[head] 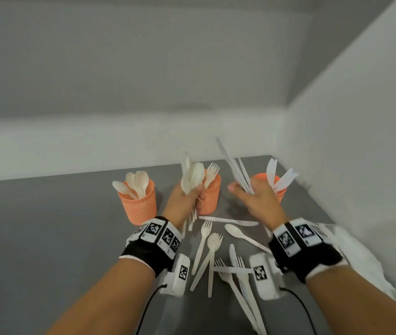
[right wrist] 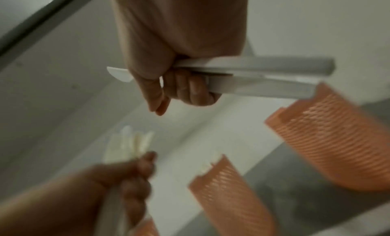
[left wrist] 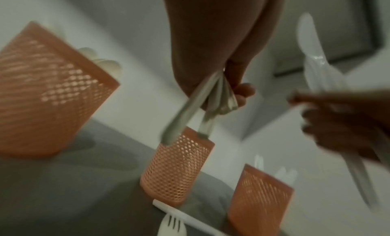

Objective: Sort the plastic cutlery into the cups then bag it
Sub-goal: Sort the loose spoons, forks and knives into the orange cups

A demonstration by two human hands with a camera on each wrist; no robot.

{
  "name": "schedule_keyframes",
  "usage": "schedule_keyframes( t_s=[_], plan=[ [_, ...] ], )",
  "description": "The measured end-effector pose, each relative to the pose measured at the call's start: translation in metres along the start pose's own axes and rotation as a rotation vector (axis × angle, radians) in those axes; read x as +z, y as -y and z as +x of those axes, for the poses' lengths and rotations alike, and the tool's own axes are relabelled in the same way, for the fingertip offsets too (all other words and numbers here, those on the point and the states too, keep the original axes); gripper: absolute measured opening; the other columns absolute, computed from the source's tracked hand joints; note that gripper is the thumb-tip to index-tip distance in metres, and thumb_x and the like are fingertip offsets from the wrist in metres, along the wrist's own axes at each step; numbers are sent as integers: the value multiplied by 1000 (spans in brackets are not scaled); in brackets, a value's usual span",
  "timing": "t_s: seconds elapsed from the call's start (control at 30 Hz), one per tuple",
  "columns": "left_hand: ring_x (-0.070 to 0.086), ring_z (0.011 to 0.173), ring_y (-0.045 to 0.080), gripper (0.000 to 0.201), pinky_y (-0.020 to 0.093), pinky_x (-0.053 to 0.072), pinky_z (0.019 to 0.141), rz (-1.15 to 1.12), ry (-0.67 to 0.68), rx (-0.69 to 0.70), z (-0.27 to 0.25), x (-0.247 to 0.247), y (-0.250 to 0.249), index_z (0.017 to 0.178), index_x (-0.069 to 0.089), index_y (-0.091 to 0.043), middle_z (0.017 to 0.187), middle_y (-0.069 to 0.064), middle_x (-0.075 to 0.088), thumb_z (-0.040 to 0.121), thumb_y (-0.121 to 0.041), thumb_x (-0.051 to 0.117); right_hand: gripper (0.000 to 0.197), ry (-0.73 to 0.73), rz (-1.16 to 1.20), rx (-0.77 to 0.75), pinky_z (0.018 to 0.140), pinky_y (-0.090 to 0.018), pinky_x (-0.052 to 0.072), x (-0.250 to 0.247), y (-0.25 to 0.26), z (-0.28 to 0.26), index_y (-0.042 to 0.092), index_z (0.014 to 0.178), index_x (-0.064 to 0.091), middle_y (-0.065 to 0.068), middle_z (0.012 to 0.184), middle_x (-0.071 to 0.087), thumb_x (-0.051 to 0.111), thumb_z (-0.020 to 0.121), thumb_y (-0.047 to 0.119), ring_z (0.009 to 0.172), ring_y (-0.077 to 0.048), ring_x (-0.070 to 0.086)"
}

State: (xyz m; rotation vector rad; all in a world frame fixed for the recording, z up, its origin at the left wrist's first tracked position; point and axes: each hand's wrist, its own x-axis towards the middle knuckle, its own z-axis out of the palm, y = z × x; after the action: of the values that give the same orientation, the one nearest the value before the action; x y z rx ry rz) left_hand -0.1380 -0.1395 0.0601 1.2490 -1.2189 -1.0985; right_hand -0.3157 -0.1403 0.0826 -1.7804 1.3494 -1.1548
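Note:
Three orange mesh cups stand in a row at the back of the grey table (head: 59, 226). The left cup (head: 138, 204) holds spoons, the middle cup (head: 210, 197) forks, the right cup (head: 278, 187) knives. My left hand (head: 190, 197) grips a bundle of cream spoons (head: 193, 175) in front of the middle cup, bowls up. In the left wrist view their handles (left wrist: 202, 102) stick out below the fist. My right hand (head: 249, 193) grips several white knives (head: 234, 163) just left of the right cup; in the right wrist view the knives (right wrist: 263, 72) lie across its curled fingers (right wrist: 190, 87).
Loose forks, spoons and knives (head: 212, 250) lie scattered on the table between my wrists. A crumpled clear plastic bag (head: 361, 259) lies at the right by the white wall (head: 361, 141). A wall also runs behind the cups.

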Motion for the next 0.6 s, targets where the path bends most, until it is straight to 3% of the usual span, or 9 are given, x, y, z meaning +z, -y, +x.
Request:
schedule_keyframes(
  t_s=[0.07, 0.13, 0.17, 0.2, 0.3, 0.4, 0.47, 0.6],
  plan=[
    [47, 41, 11, 11, 24, 39, 46, 276, 62, 56, -3, 11, 2, 85, 57, -11, 63, 7, 56, 90, -7, 48, 10, -120, 156, 32, 61, -6, 44, 6, 15, 12, 16, 76, 67, 8, 69, 63, 68, 82, 24, 60, 4, 57],
    [50, 50, 13, 24, 28, 42, 51, 494, 114, 142, -6, 19, 4, 113, 51, -11, 72, 5, 58, 90, -9, 46, 21, -162, 243, 89, 59, -6, 45, 15, 21, 18, 7, 80, 69, 3, 71, 66, 73, 78, 28, 60, 1, 60],
    [51, 54, 14, 28, 30, 44, 56, 559, 121, 176, -7, 21, 5, 120, 46, -10, 74, 4, 58, 92, -11, 46, 22, -159, 235, 110, 58, -5, 45, 19, 20, 20, 6, 84, 70, 2, 72, 67, 74, 77, 27, 61, 0, 61],
    [53, 58, 16, 28, 32, 46, 61, 595, 109, 200, -8, 23, 5, 120, 45, -8, 78, 5, 61, 93, -13, 45, 20, -160, 216, 124, 59, -6, 46, 22, 18, 20, 5, 86, 69, 1, 73, 67, 73, 78, 23, 63, -3, 62],
    [56, 73, 24, 22, 29, 41, 66, 662, 95, 208, -11, 25, 10, 113, 46, -5, 93, 15, 64, 93, -15, 45, 9, -181, 242, 174, 67, -23, 47, 23, 9, 21, 8, 87, 67, -2, 73, 64, 64, 85, 16, 67, -13, 59],
    [57, 81, 25, 24, 24, 36, 66, 685, 136, 216, -13, 26, 16, 117, 46, -5, 94, 12, 62, 93, -12, 44, 13, -191, 397, 225, 49, -18, 35, 15, 3, 25, 18, 78, 60, 13, 48, 48, 57, 90, 21, 45, -3, 44],
    [55, 69, 19, 23, 20, 36, 56, 596, 142, 171, -14, 26, 21, 115, 47, -6, 85, 9, 60, 93, -10, 44, 20, -233, 456, 223, 48, -19, 31, 6, 3, 33, 20, 78, 56, 11, 51, 42, 48, 95, 27, 45, -4, 39],
    [45, 48, 12, 21, 18, 37, 44, 327, 93, -24, -9, 22, 32, 111, 50, -8, 67, 3, 57, 92, -5, 44, 20, -358, 447, 153, 61, -16, 45, -30, 5, 58, 13, 106, 51, 5, 76, 61, 34, 100, 23, 58, 3, 56]
  ],
)
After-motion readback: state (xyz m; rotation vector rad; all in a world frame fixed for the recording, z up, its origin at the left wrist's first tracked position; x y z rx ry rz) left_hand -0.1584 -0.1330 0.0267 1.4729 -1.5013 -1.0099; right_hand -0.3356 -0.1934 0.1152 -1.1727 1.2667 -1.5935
